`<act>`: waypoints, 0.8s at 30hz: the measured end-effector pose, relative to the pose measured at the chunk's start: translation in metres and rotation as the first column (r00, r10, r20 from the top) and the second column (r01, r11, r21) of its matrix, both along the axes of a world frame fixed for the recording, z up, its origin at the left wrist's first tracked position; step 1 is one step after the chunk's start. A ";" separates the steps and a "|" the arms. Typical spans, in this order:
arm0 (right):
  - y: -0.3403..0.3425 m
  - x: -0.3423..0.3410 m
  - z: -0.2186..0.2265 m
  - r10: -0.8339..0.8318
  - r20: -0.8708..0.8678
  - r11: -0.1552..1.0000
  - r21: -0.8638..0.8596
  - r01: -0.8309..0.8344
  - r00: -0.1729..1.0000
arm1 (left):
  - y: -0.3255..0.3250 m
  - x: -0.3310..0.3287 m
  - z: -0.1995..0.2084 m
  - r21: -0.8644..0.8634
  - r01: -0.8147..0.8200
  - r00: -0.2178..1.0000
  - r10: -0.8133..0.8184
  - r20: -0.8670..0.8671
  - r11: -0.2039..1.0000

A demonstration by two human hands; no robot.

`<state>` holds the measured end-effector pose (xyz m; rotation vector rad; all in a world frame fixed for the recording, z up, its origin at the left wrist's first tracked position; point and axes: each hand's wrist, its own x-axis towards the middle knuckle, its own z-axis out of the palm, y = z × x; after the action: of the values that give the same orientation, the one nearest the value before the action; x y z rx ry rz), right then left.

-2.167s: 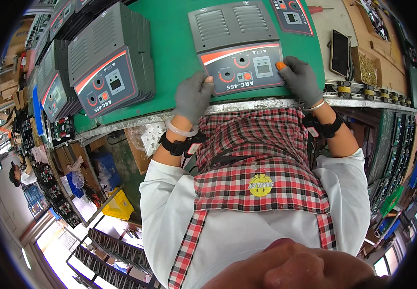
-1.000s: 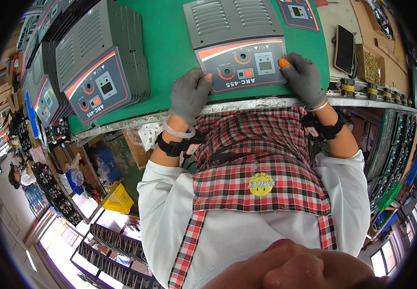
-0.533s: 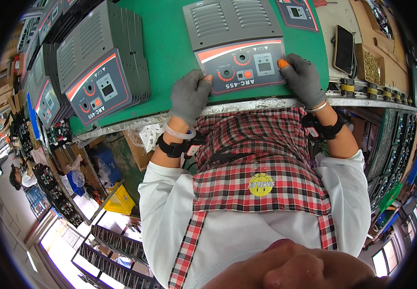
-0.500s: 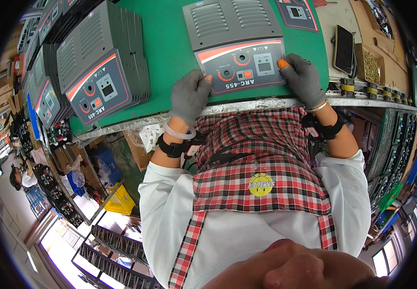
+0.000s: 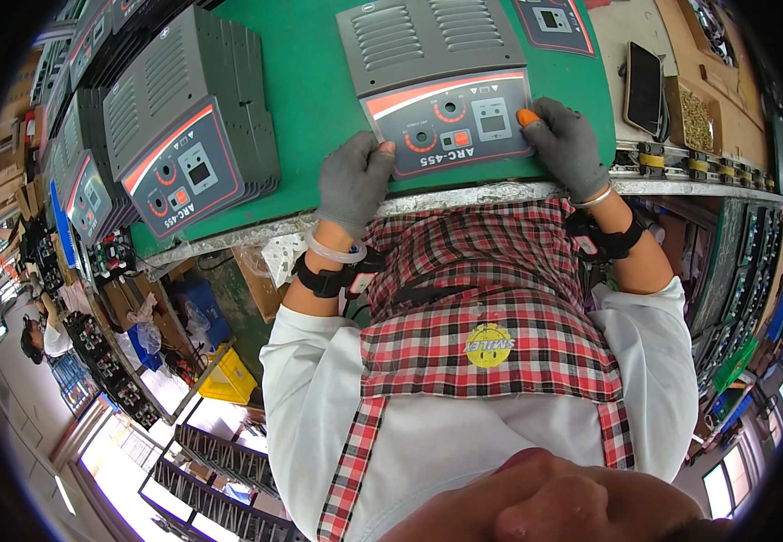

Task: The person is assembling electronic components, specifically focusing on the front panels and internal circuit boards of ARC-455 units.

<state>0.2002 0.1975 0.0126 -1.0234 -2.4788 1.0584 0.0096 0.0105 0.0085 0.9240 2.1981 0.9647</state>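
Observation:
A grey sheet-metal housing cover point(image 5: 427, 54) with louvred vents lies on the green work surface in front of me. Its front carries a dark control panel point(image 5: 435, 152) with a red and white stripe, dial markings and a small window. My left hand point(image 5: 353, 183), in a grey glove, is closed on the panel's left edge, thumb on the front face. The opposite edge is gripped by my gloved right hand point(image 5: 570, 147), an orange covering on one fingertip. The fingers behind the panel are hidden.
At left stand nested stacks of similar covers point(image 5: 260, 117). Another panel point(image 5: 554, 23) lies at the far right of the green mat point(image 5: 305, 68). Further right are a phone point(image 5: 644, 90) and a box of small brass-coloured parts point(image 5: 697, 122). The bench's metal edge point(image 5: 477, 194) runs before me.

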 end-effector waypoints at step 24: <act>-0.002 0.000 -0.001 -0.005 -0.003 1.000 0.030 0.005 1.000 | 0.000 0.001 0.005 -0.028 -0.019 0.999 0.018 -0.033 0.999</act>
<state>0.2002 0.1952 0.0116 -1.0184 -2.4808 1.0169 0.0102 0.0106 0.0138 0.9143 2.2453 0.9309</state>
